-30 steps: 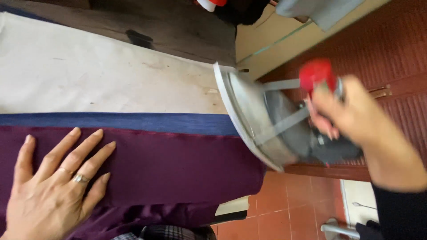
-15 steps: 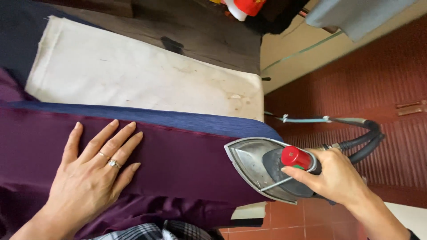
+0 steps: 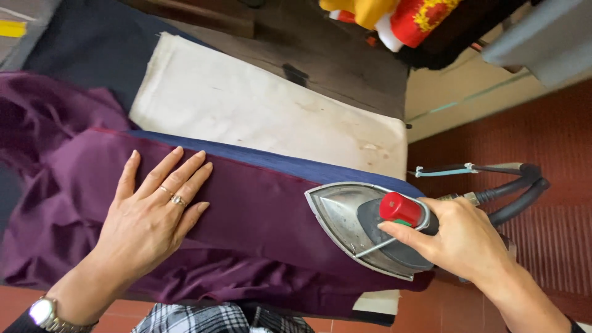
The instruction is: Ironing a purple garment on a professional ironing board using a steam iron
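Right hand (image 3: 462,237): its grip is curling tight around the handle of the iron (image 3: 364,225), by the red knob.
Left hand (image 3: 154,213): fingers are spreading flat, pressing the purple fabric (image 3: 259,216).
Iron: it is resting soleplate-down on the fabric's right end, tip pointing toward the left hand.
Fabric: it is lying smooth between hand and iron, bunching left of the hand.

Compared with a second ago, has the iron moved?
Yes. The iron, gripped by the right hand, has come down from standing on end beyond the board's end to lie flat on the purple cloth.
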